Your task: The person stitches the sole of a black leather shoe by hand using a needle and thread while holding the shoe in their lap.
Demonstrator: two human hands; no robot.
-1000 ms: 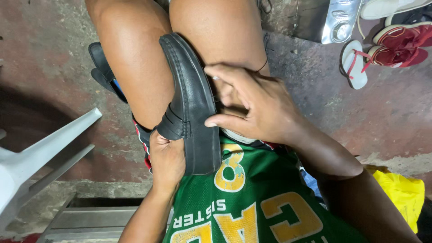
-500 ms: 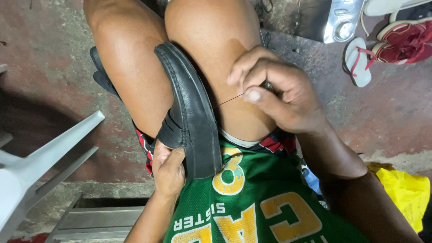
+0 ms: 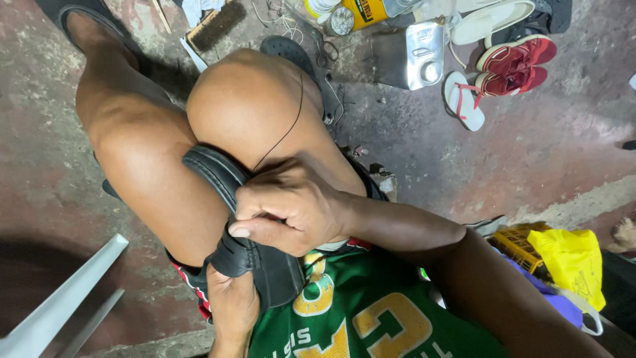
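A black leather shoe [image 3: 218, 174] lies wedged between my two bare knees, sole edge up. My left hand [image 3: 232, 305] grips its heel end from below, against my green jersey. My right hand [image 3: 288, 207] presses on the shoe's upper rim with fingers curled, pinching at the edge. A thin dark thread [image 3: 286, 129] runs from under my right hand up over my right knee. Any needle is hidden by my fingers.
On the concrete floor ahead lie a brush [image 3: 213, 25], a metal tin [image 3: 416, 56], a yellow can [image 3: 368, 12], a white flip-flop [image 3: 462, 99] and red shoes [image 3: 515, 63]. A white plastic chair leg [image 3: 63, 298] stands at lower left. A yellow bag [image 3: 573, 262] sits at right.
My right hand has come back down from pulling the thread taut and now presses on the shoe's rim. The view has tilted up, showing more floor.
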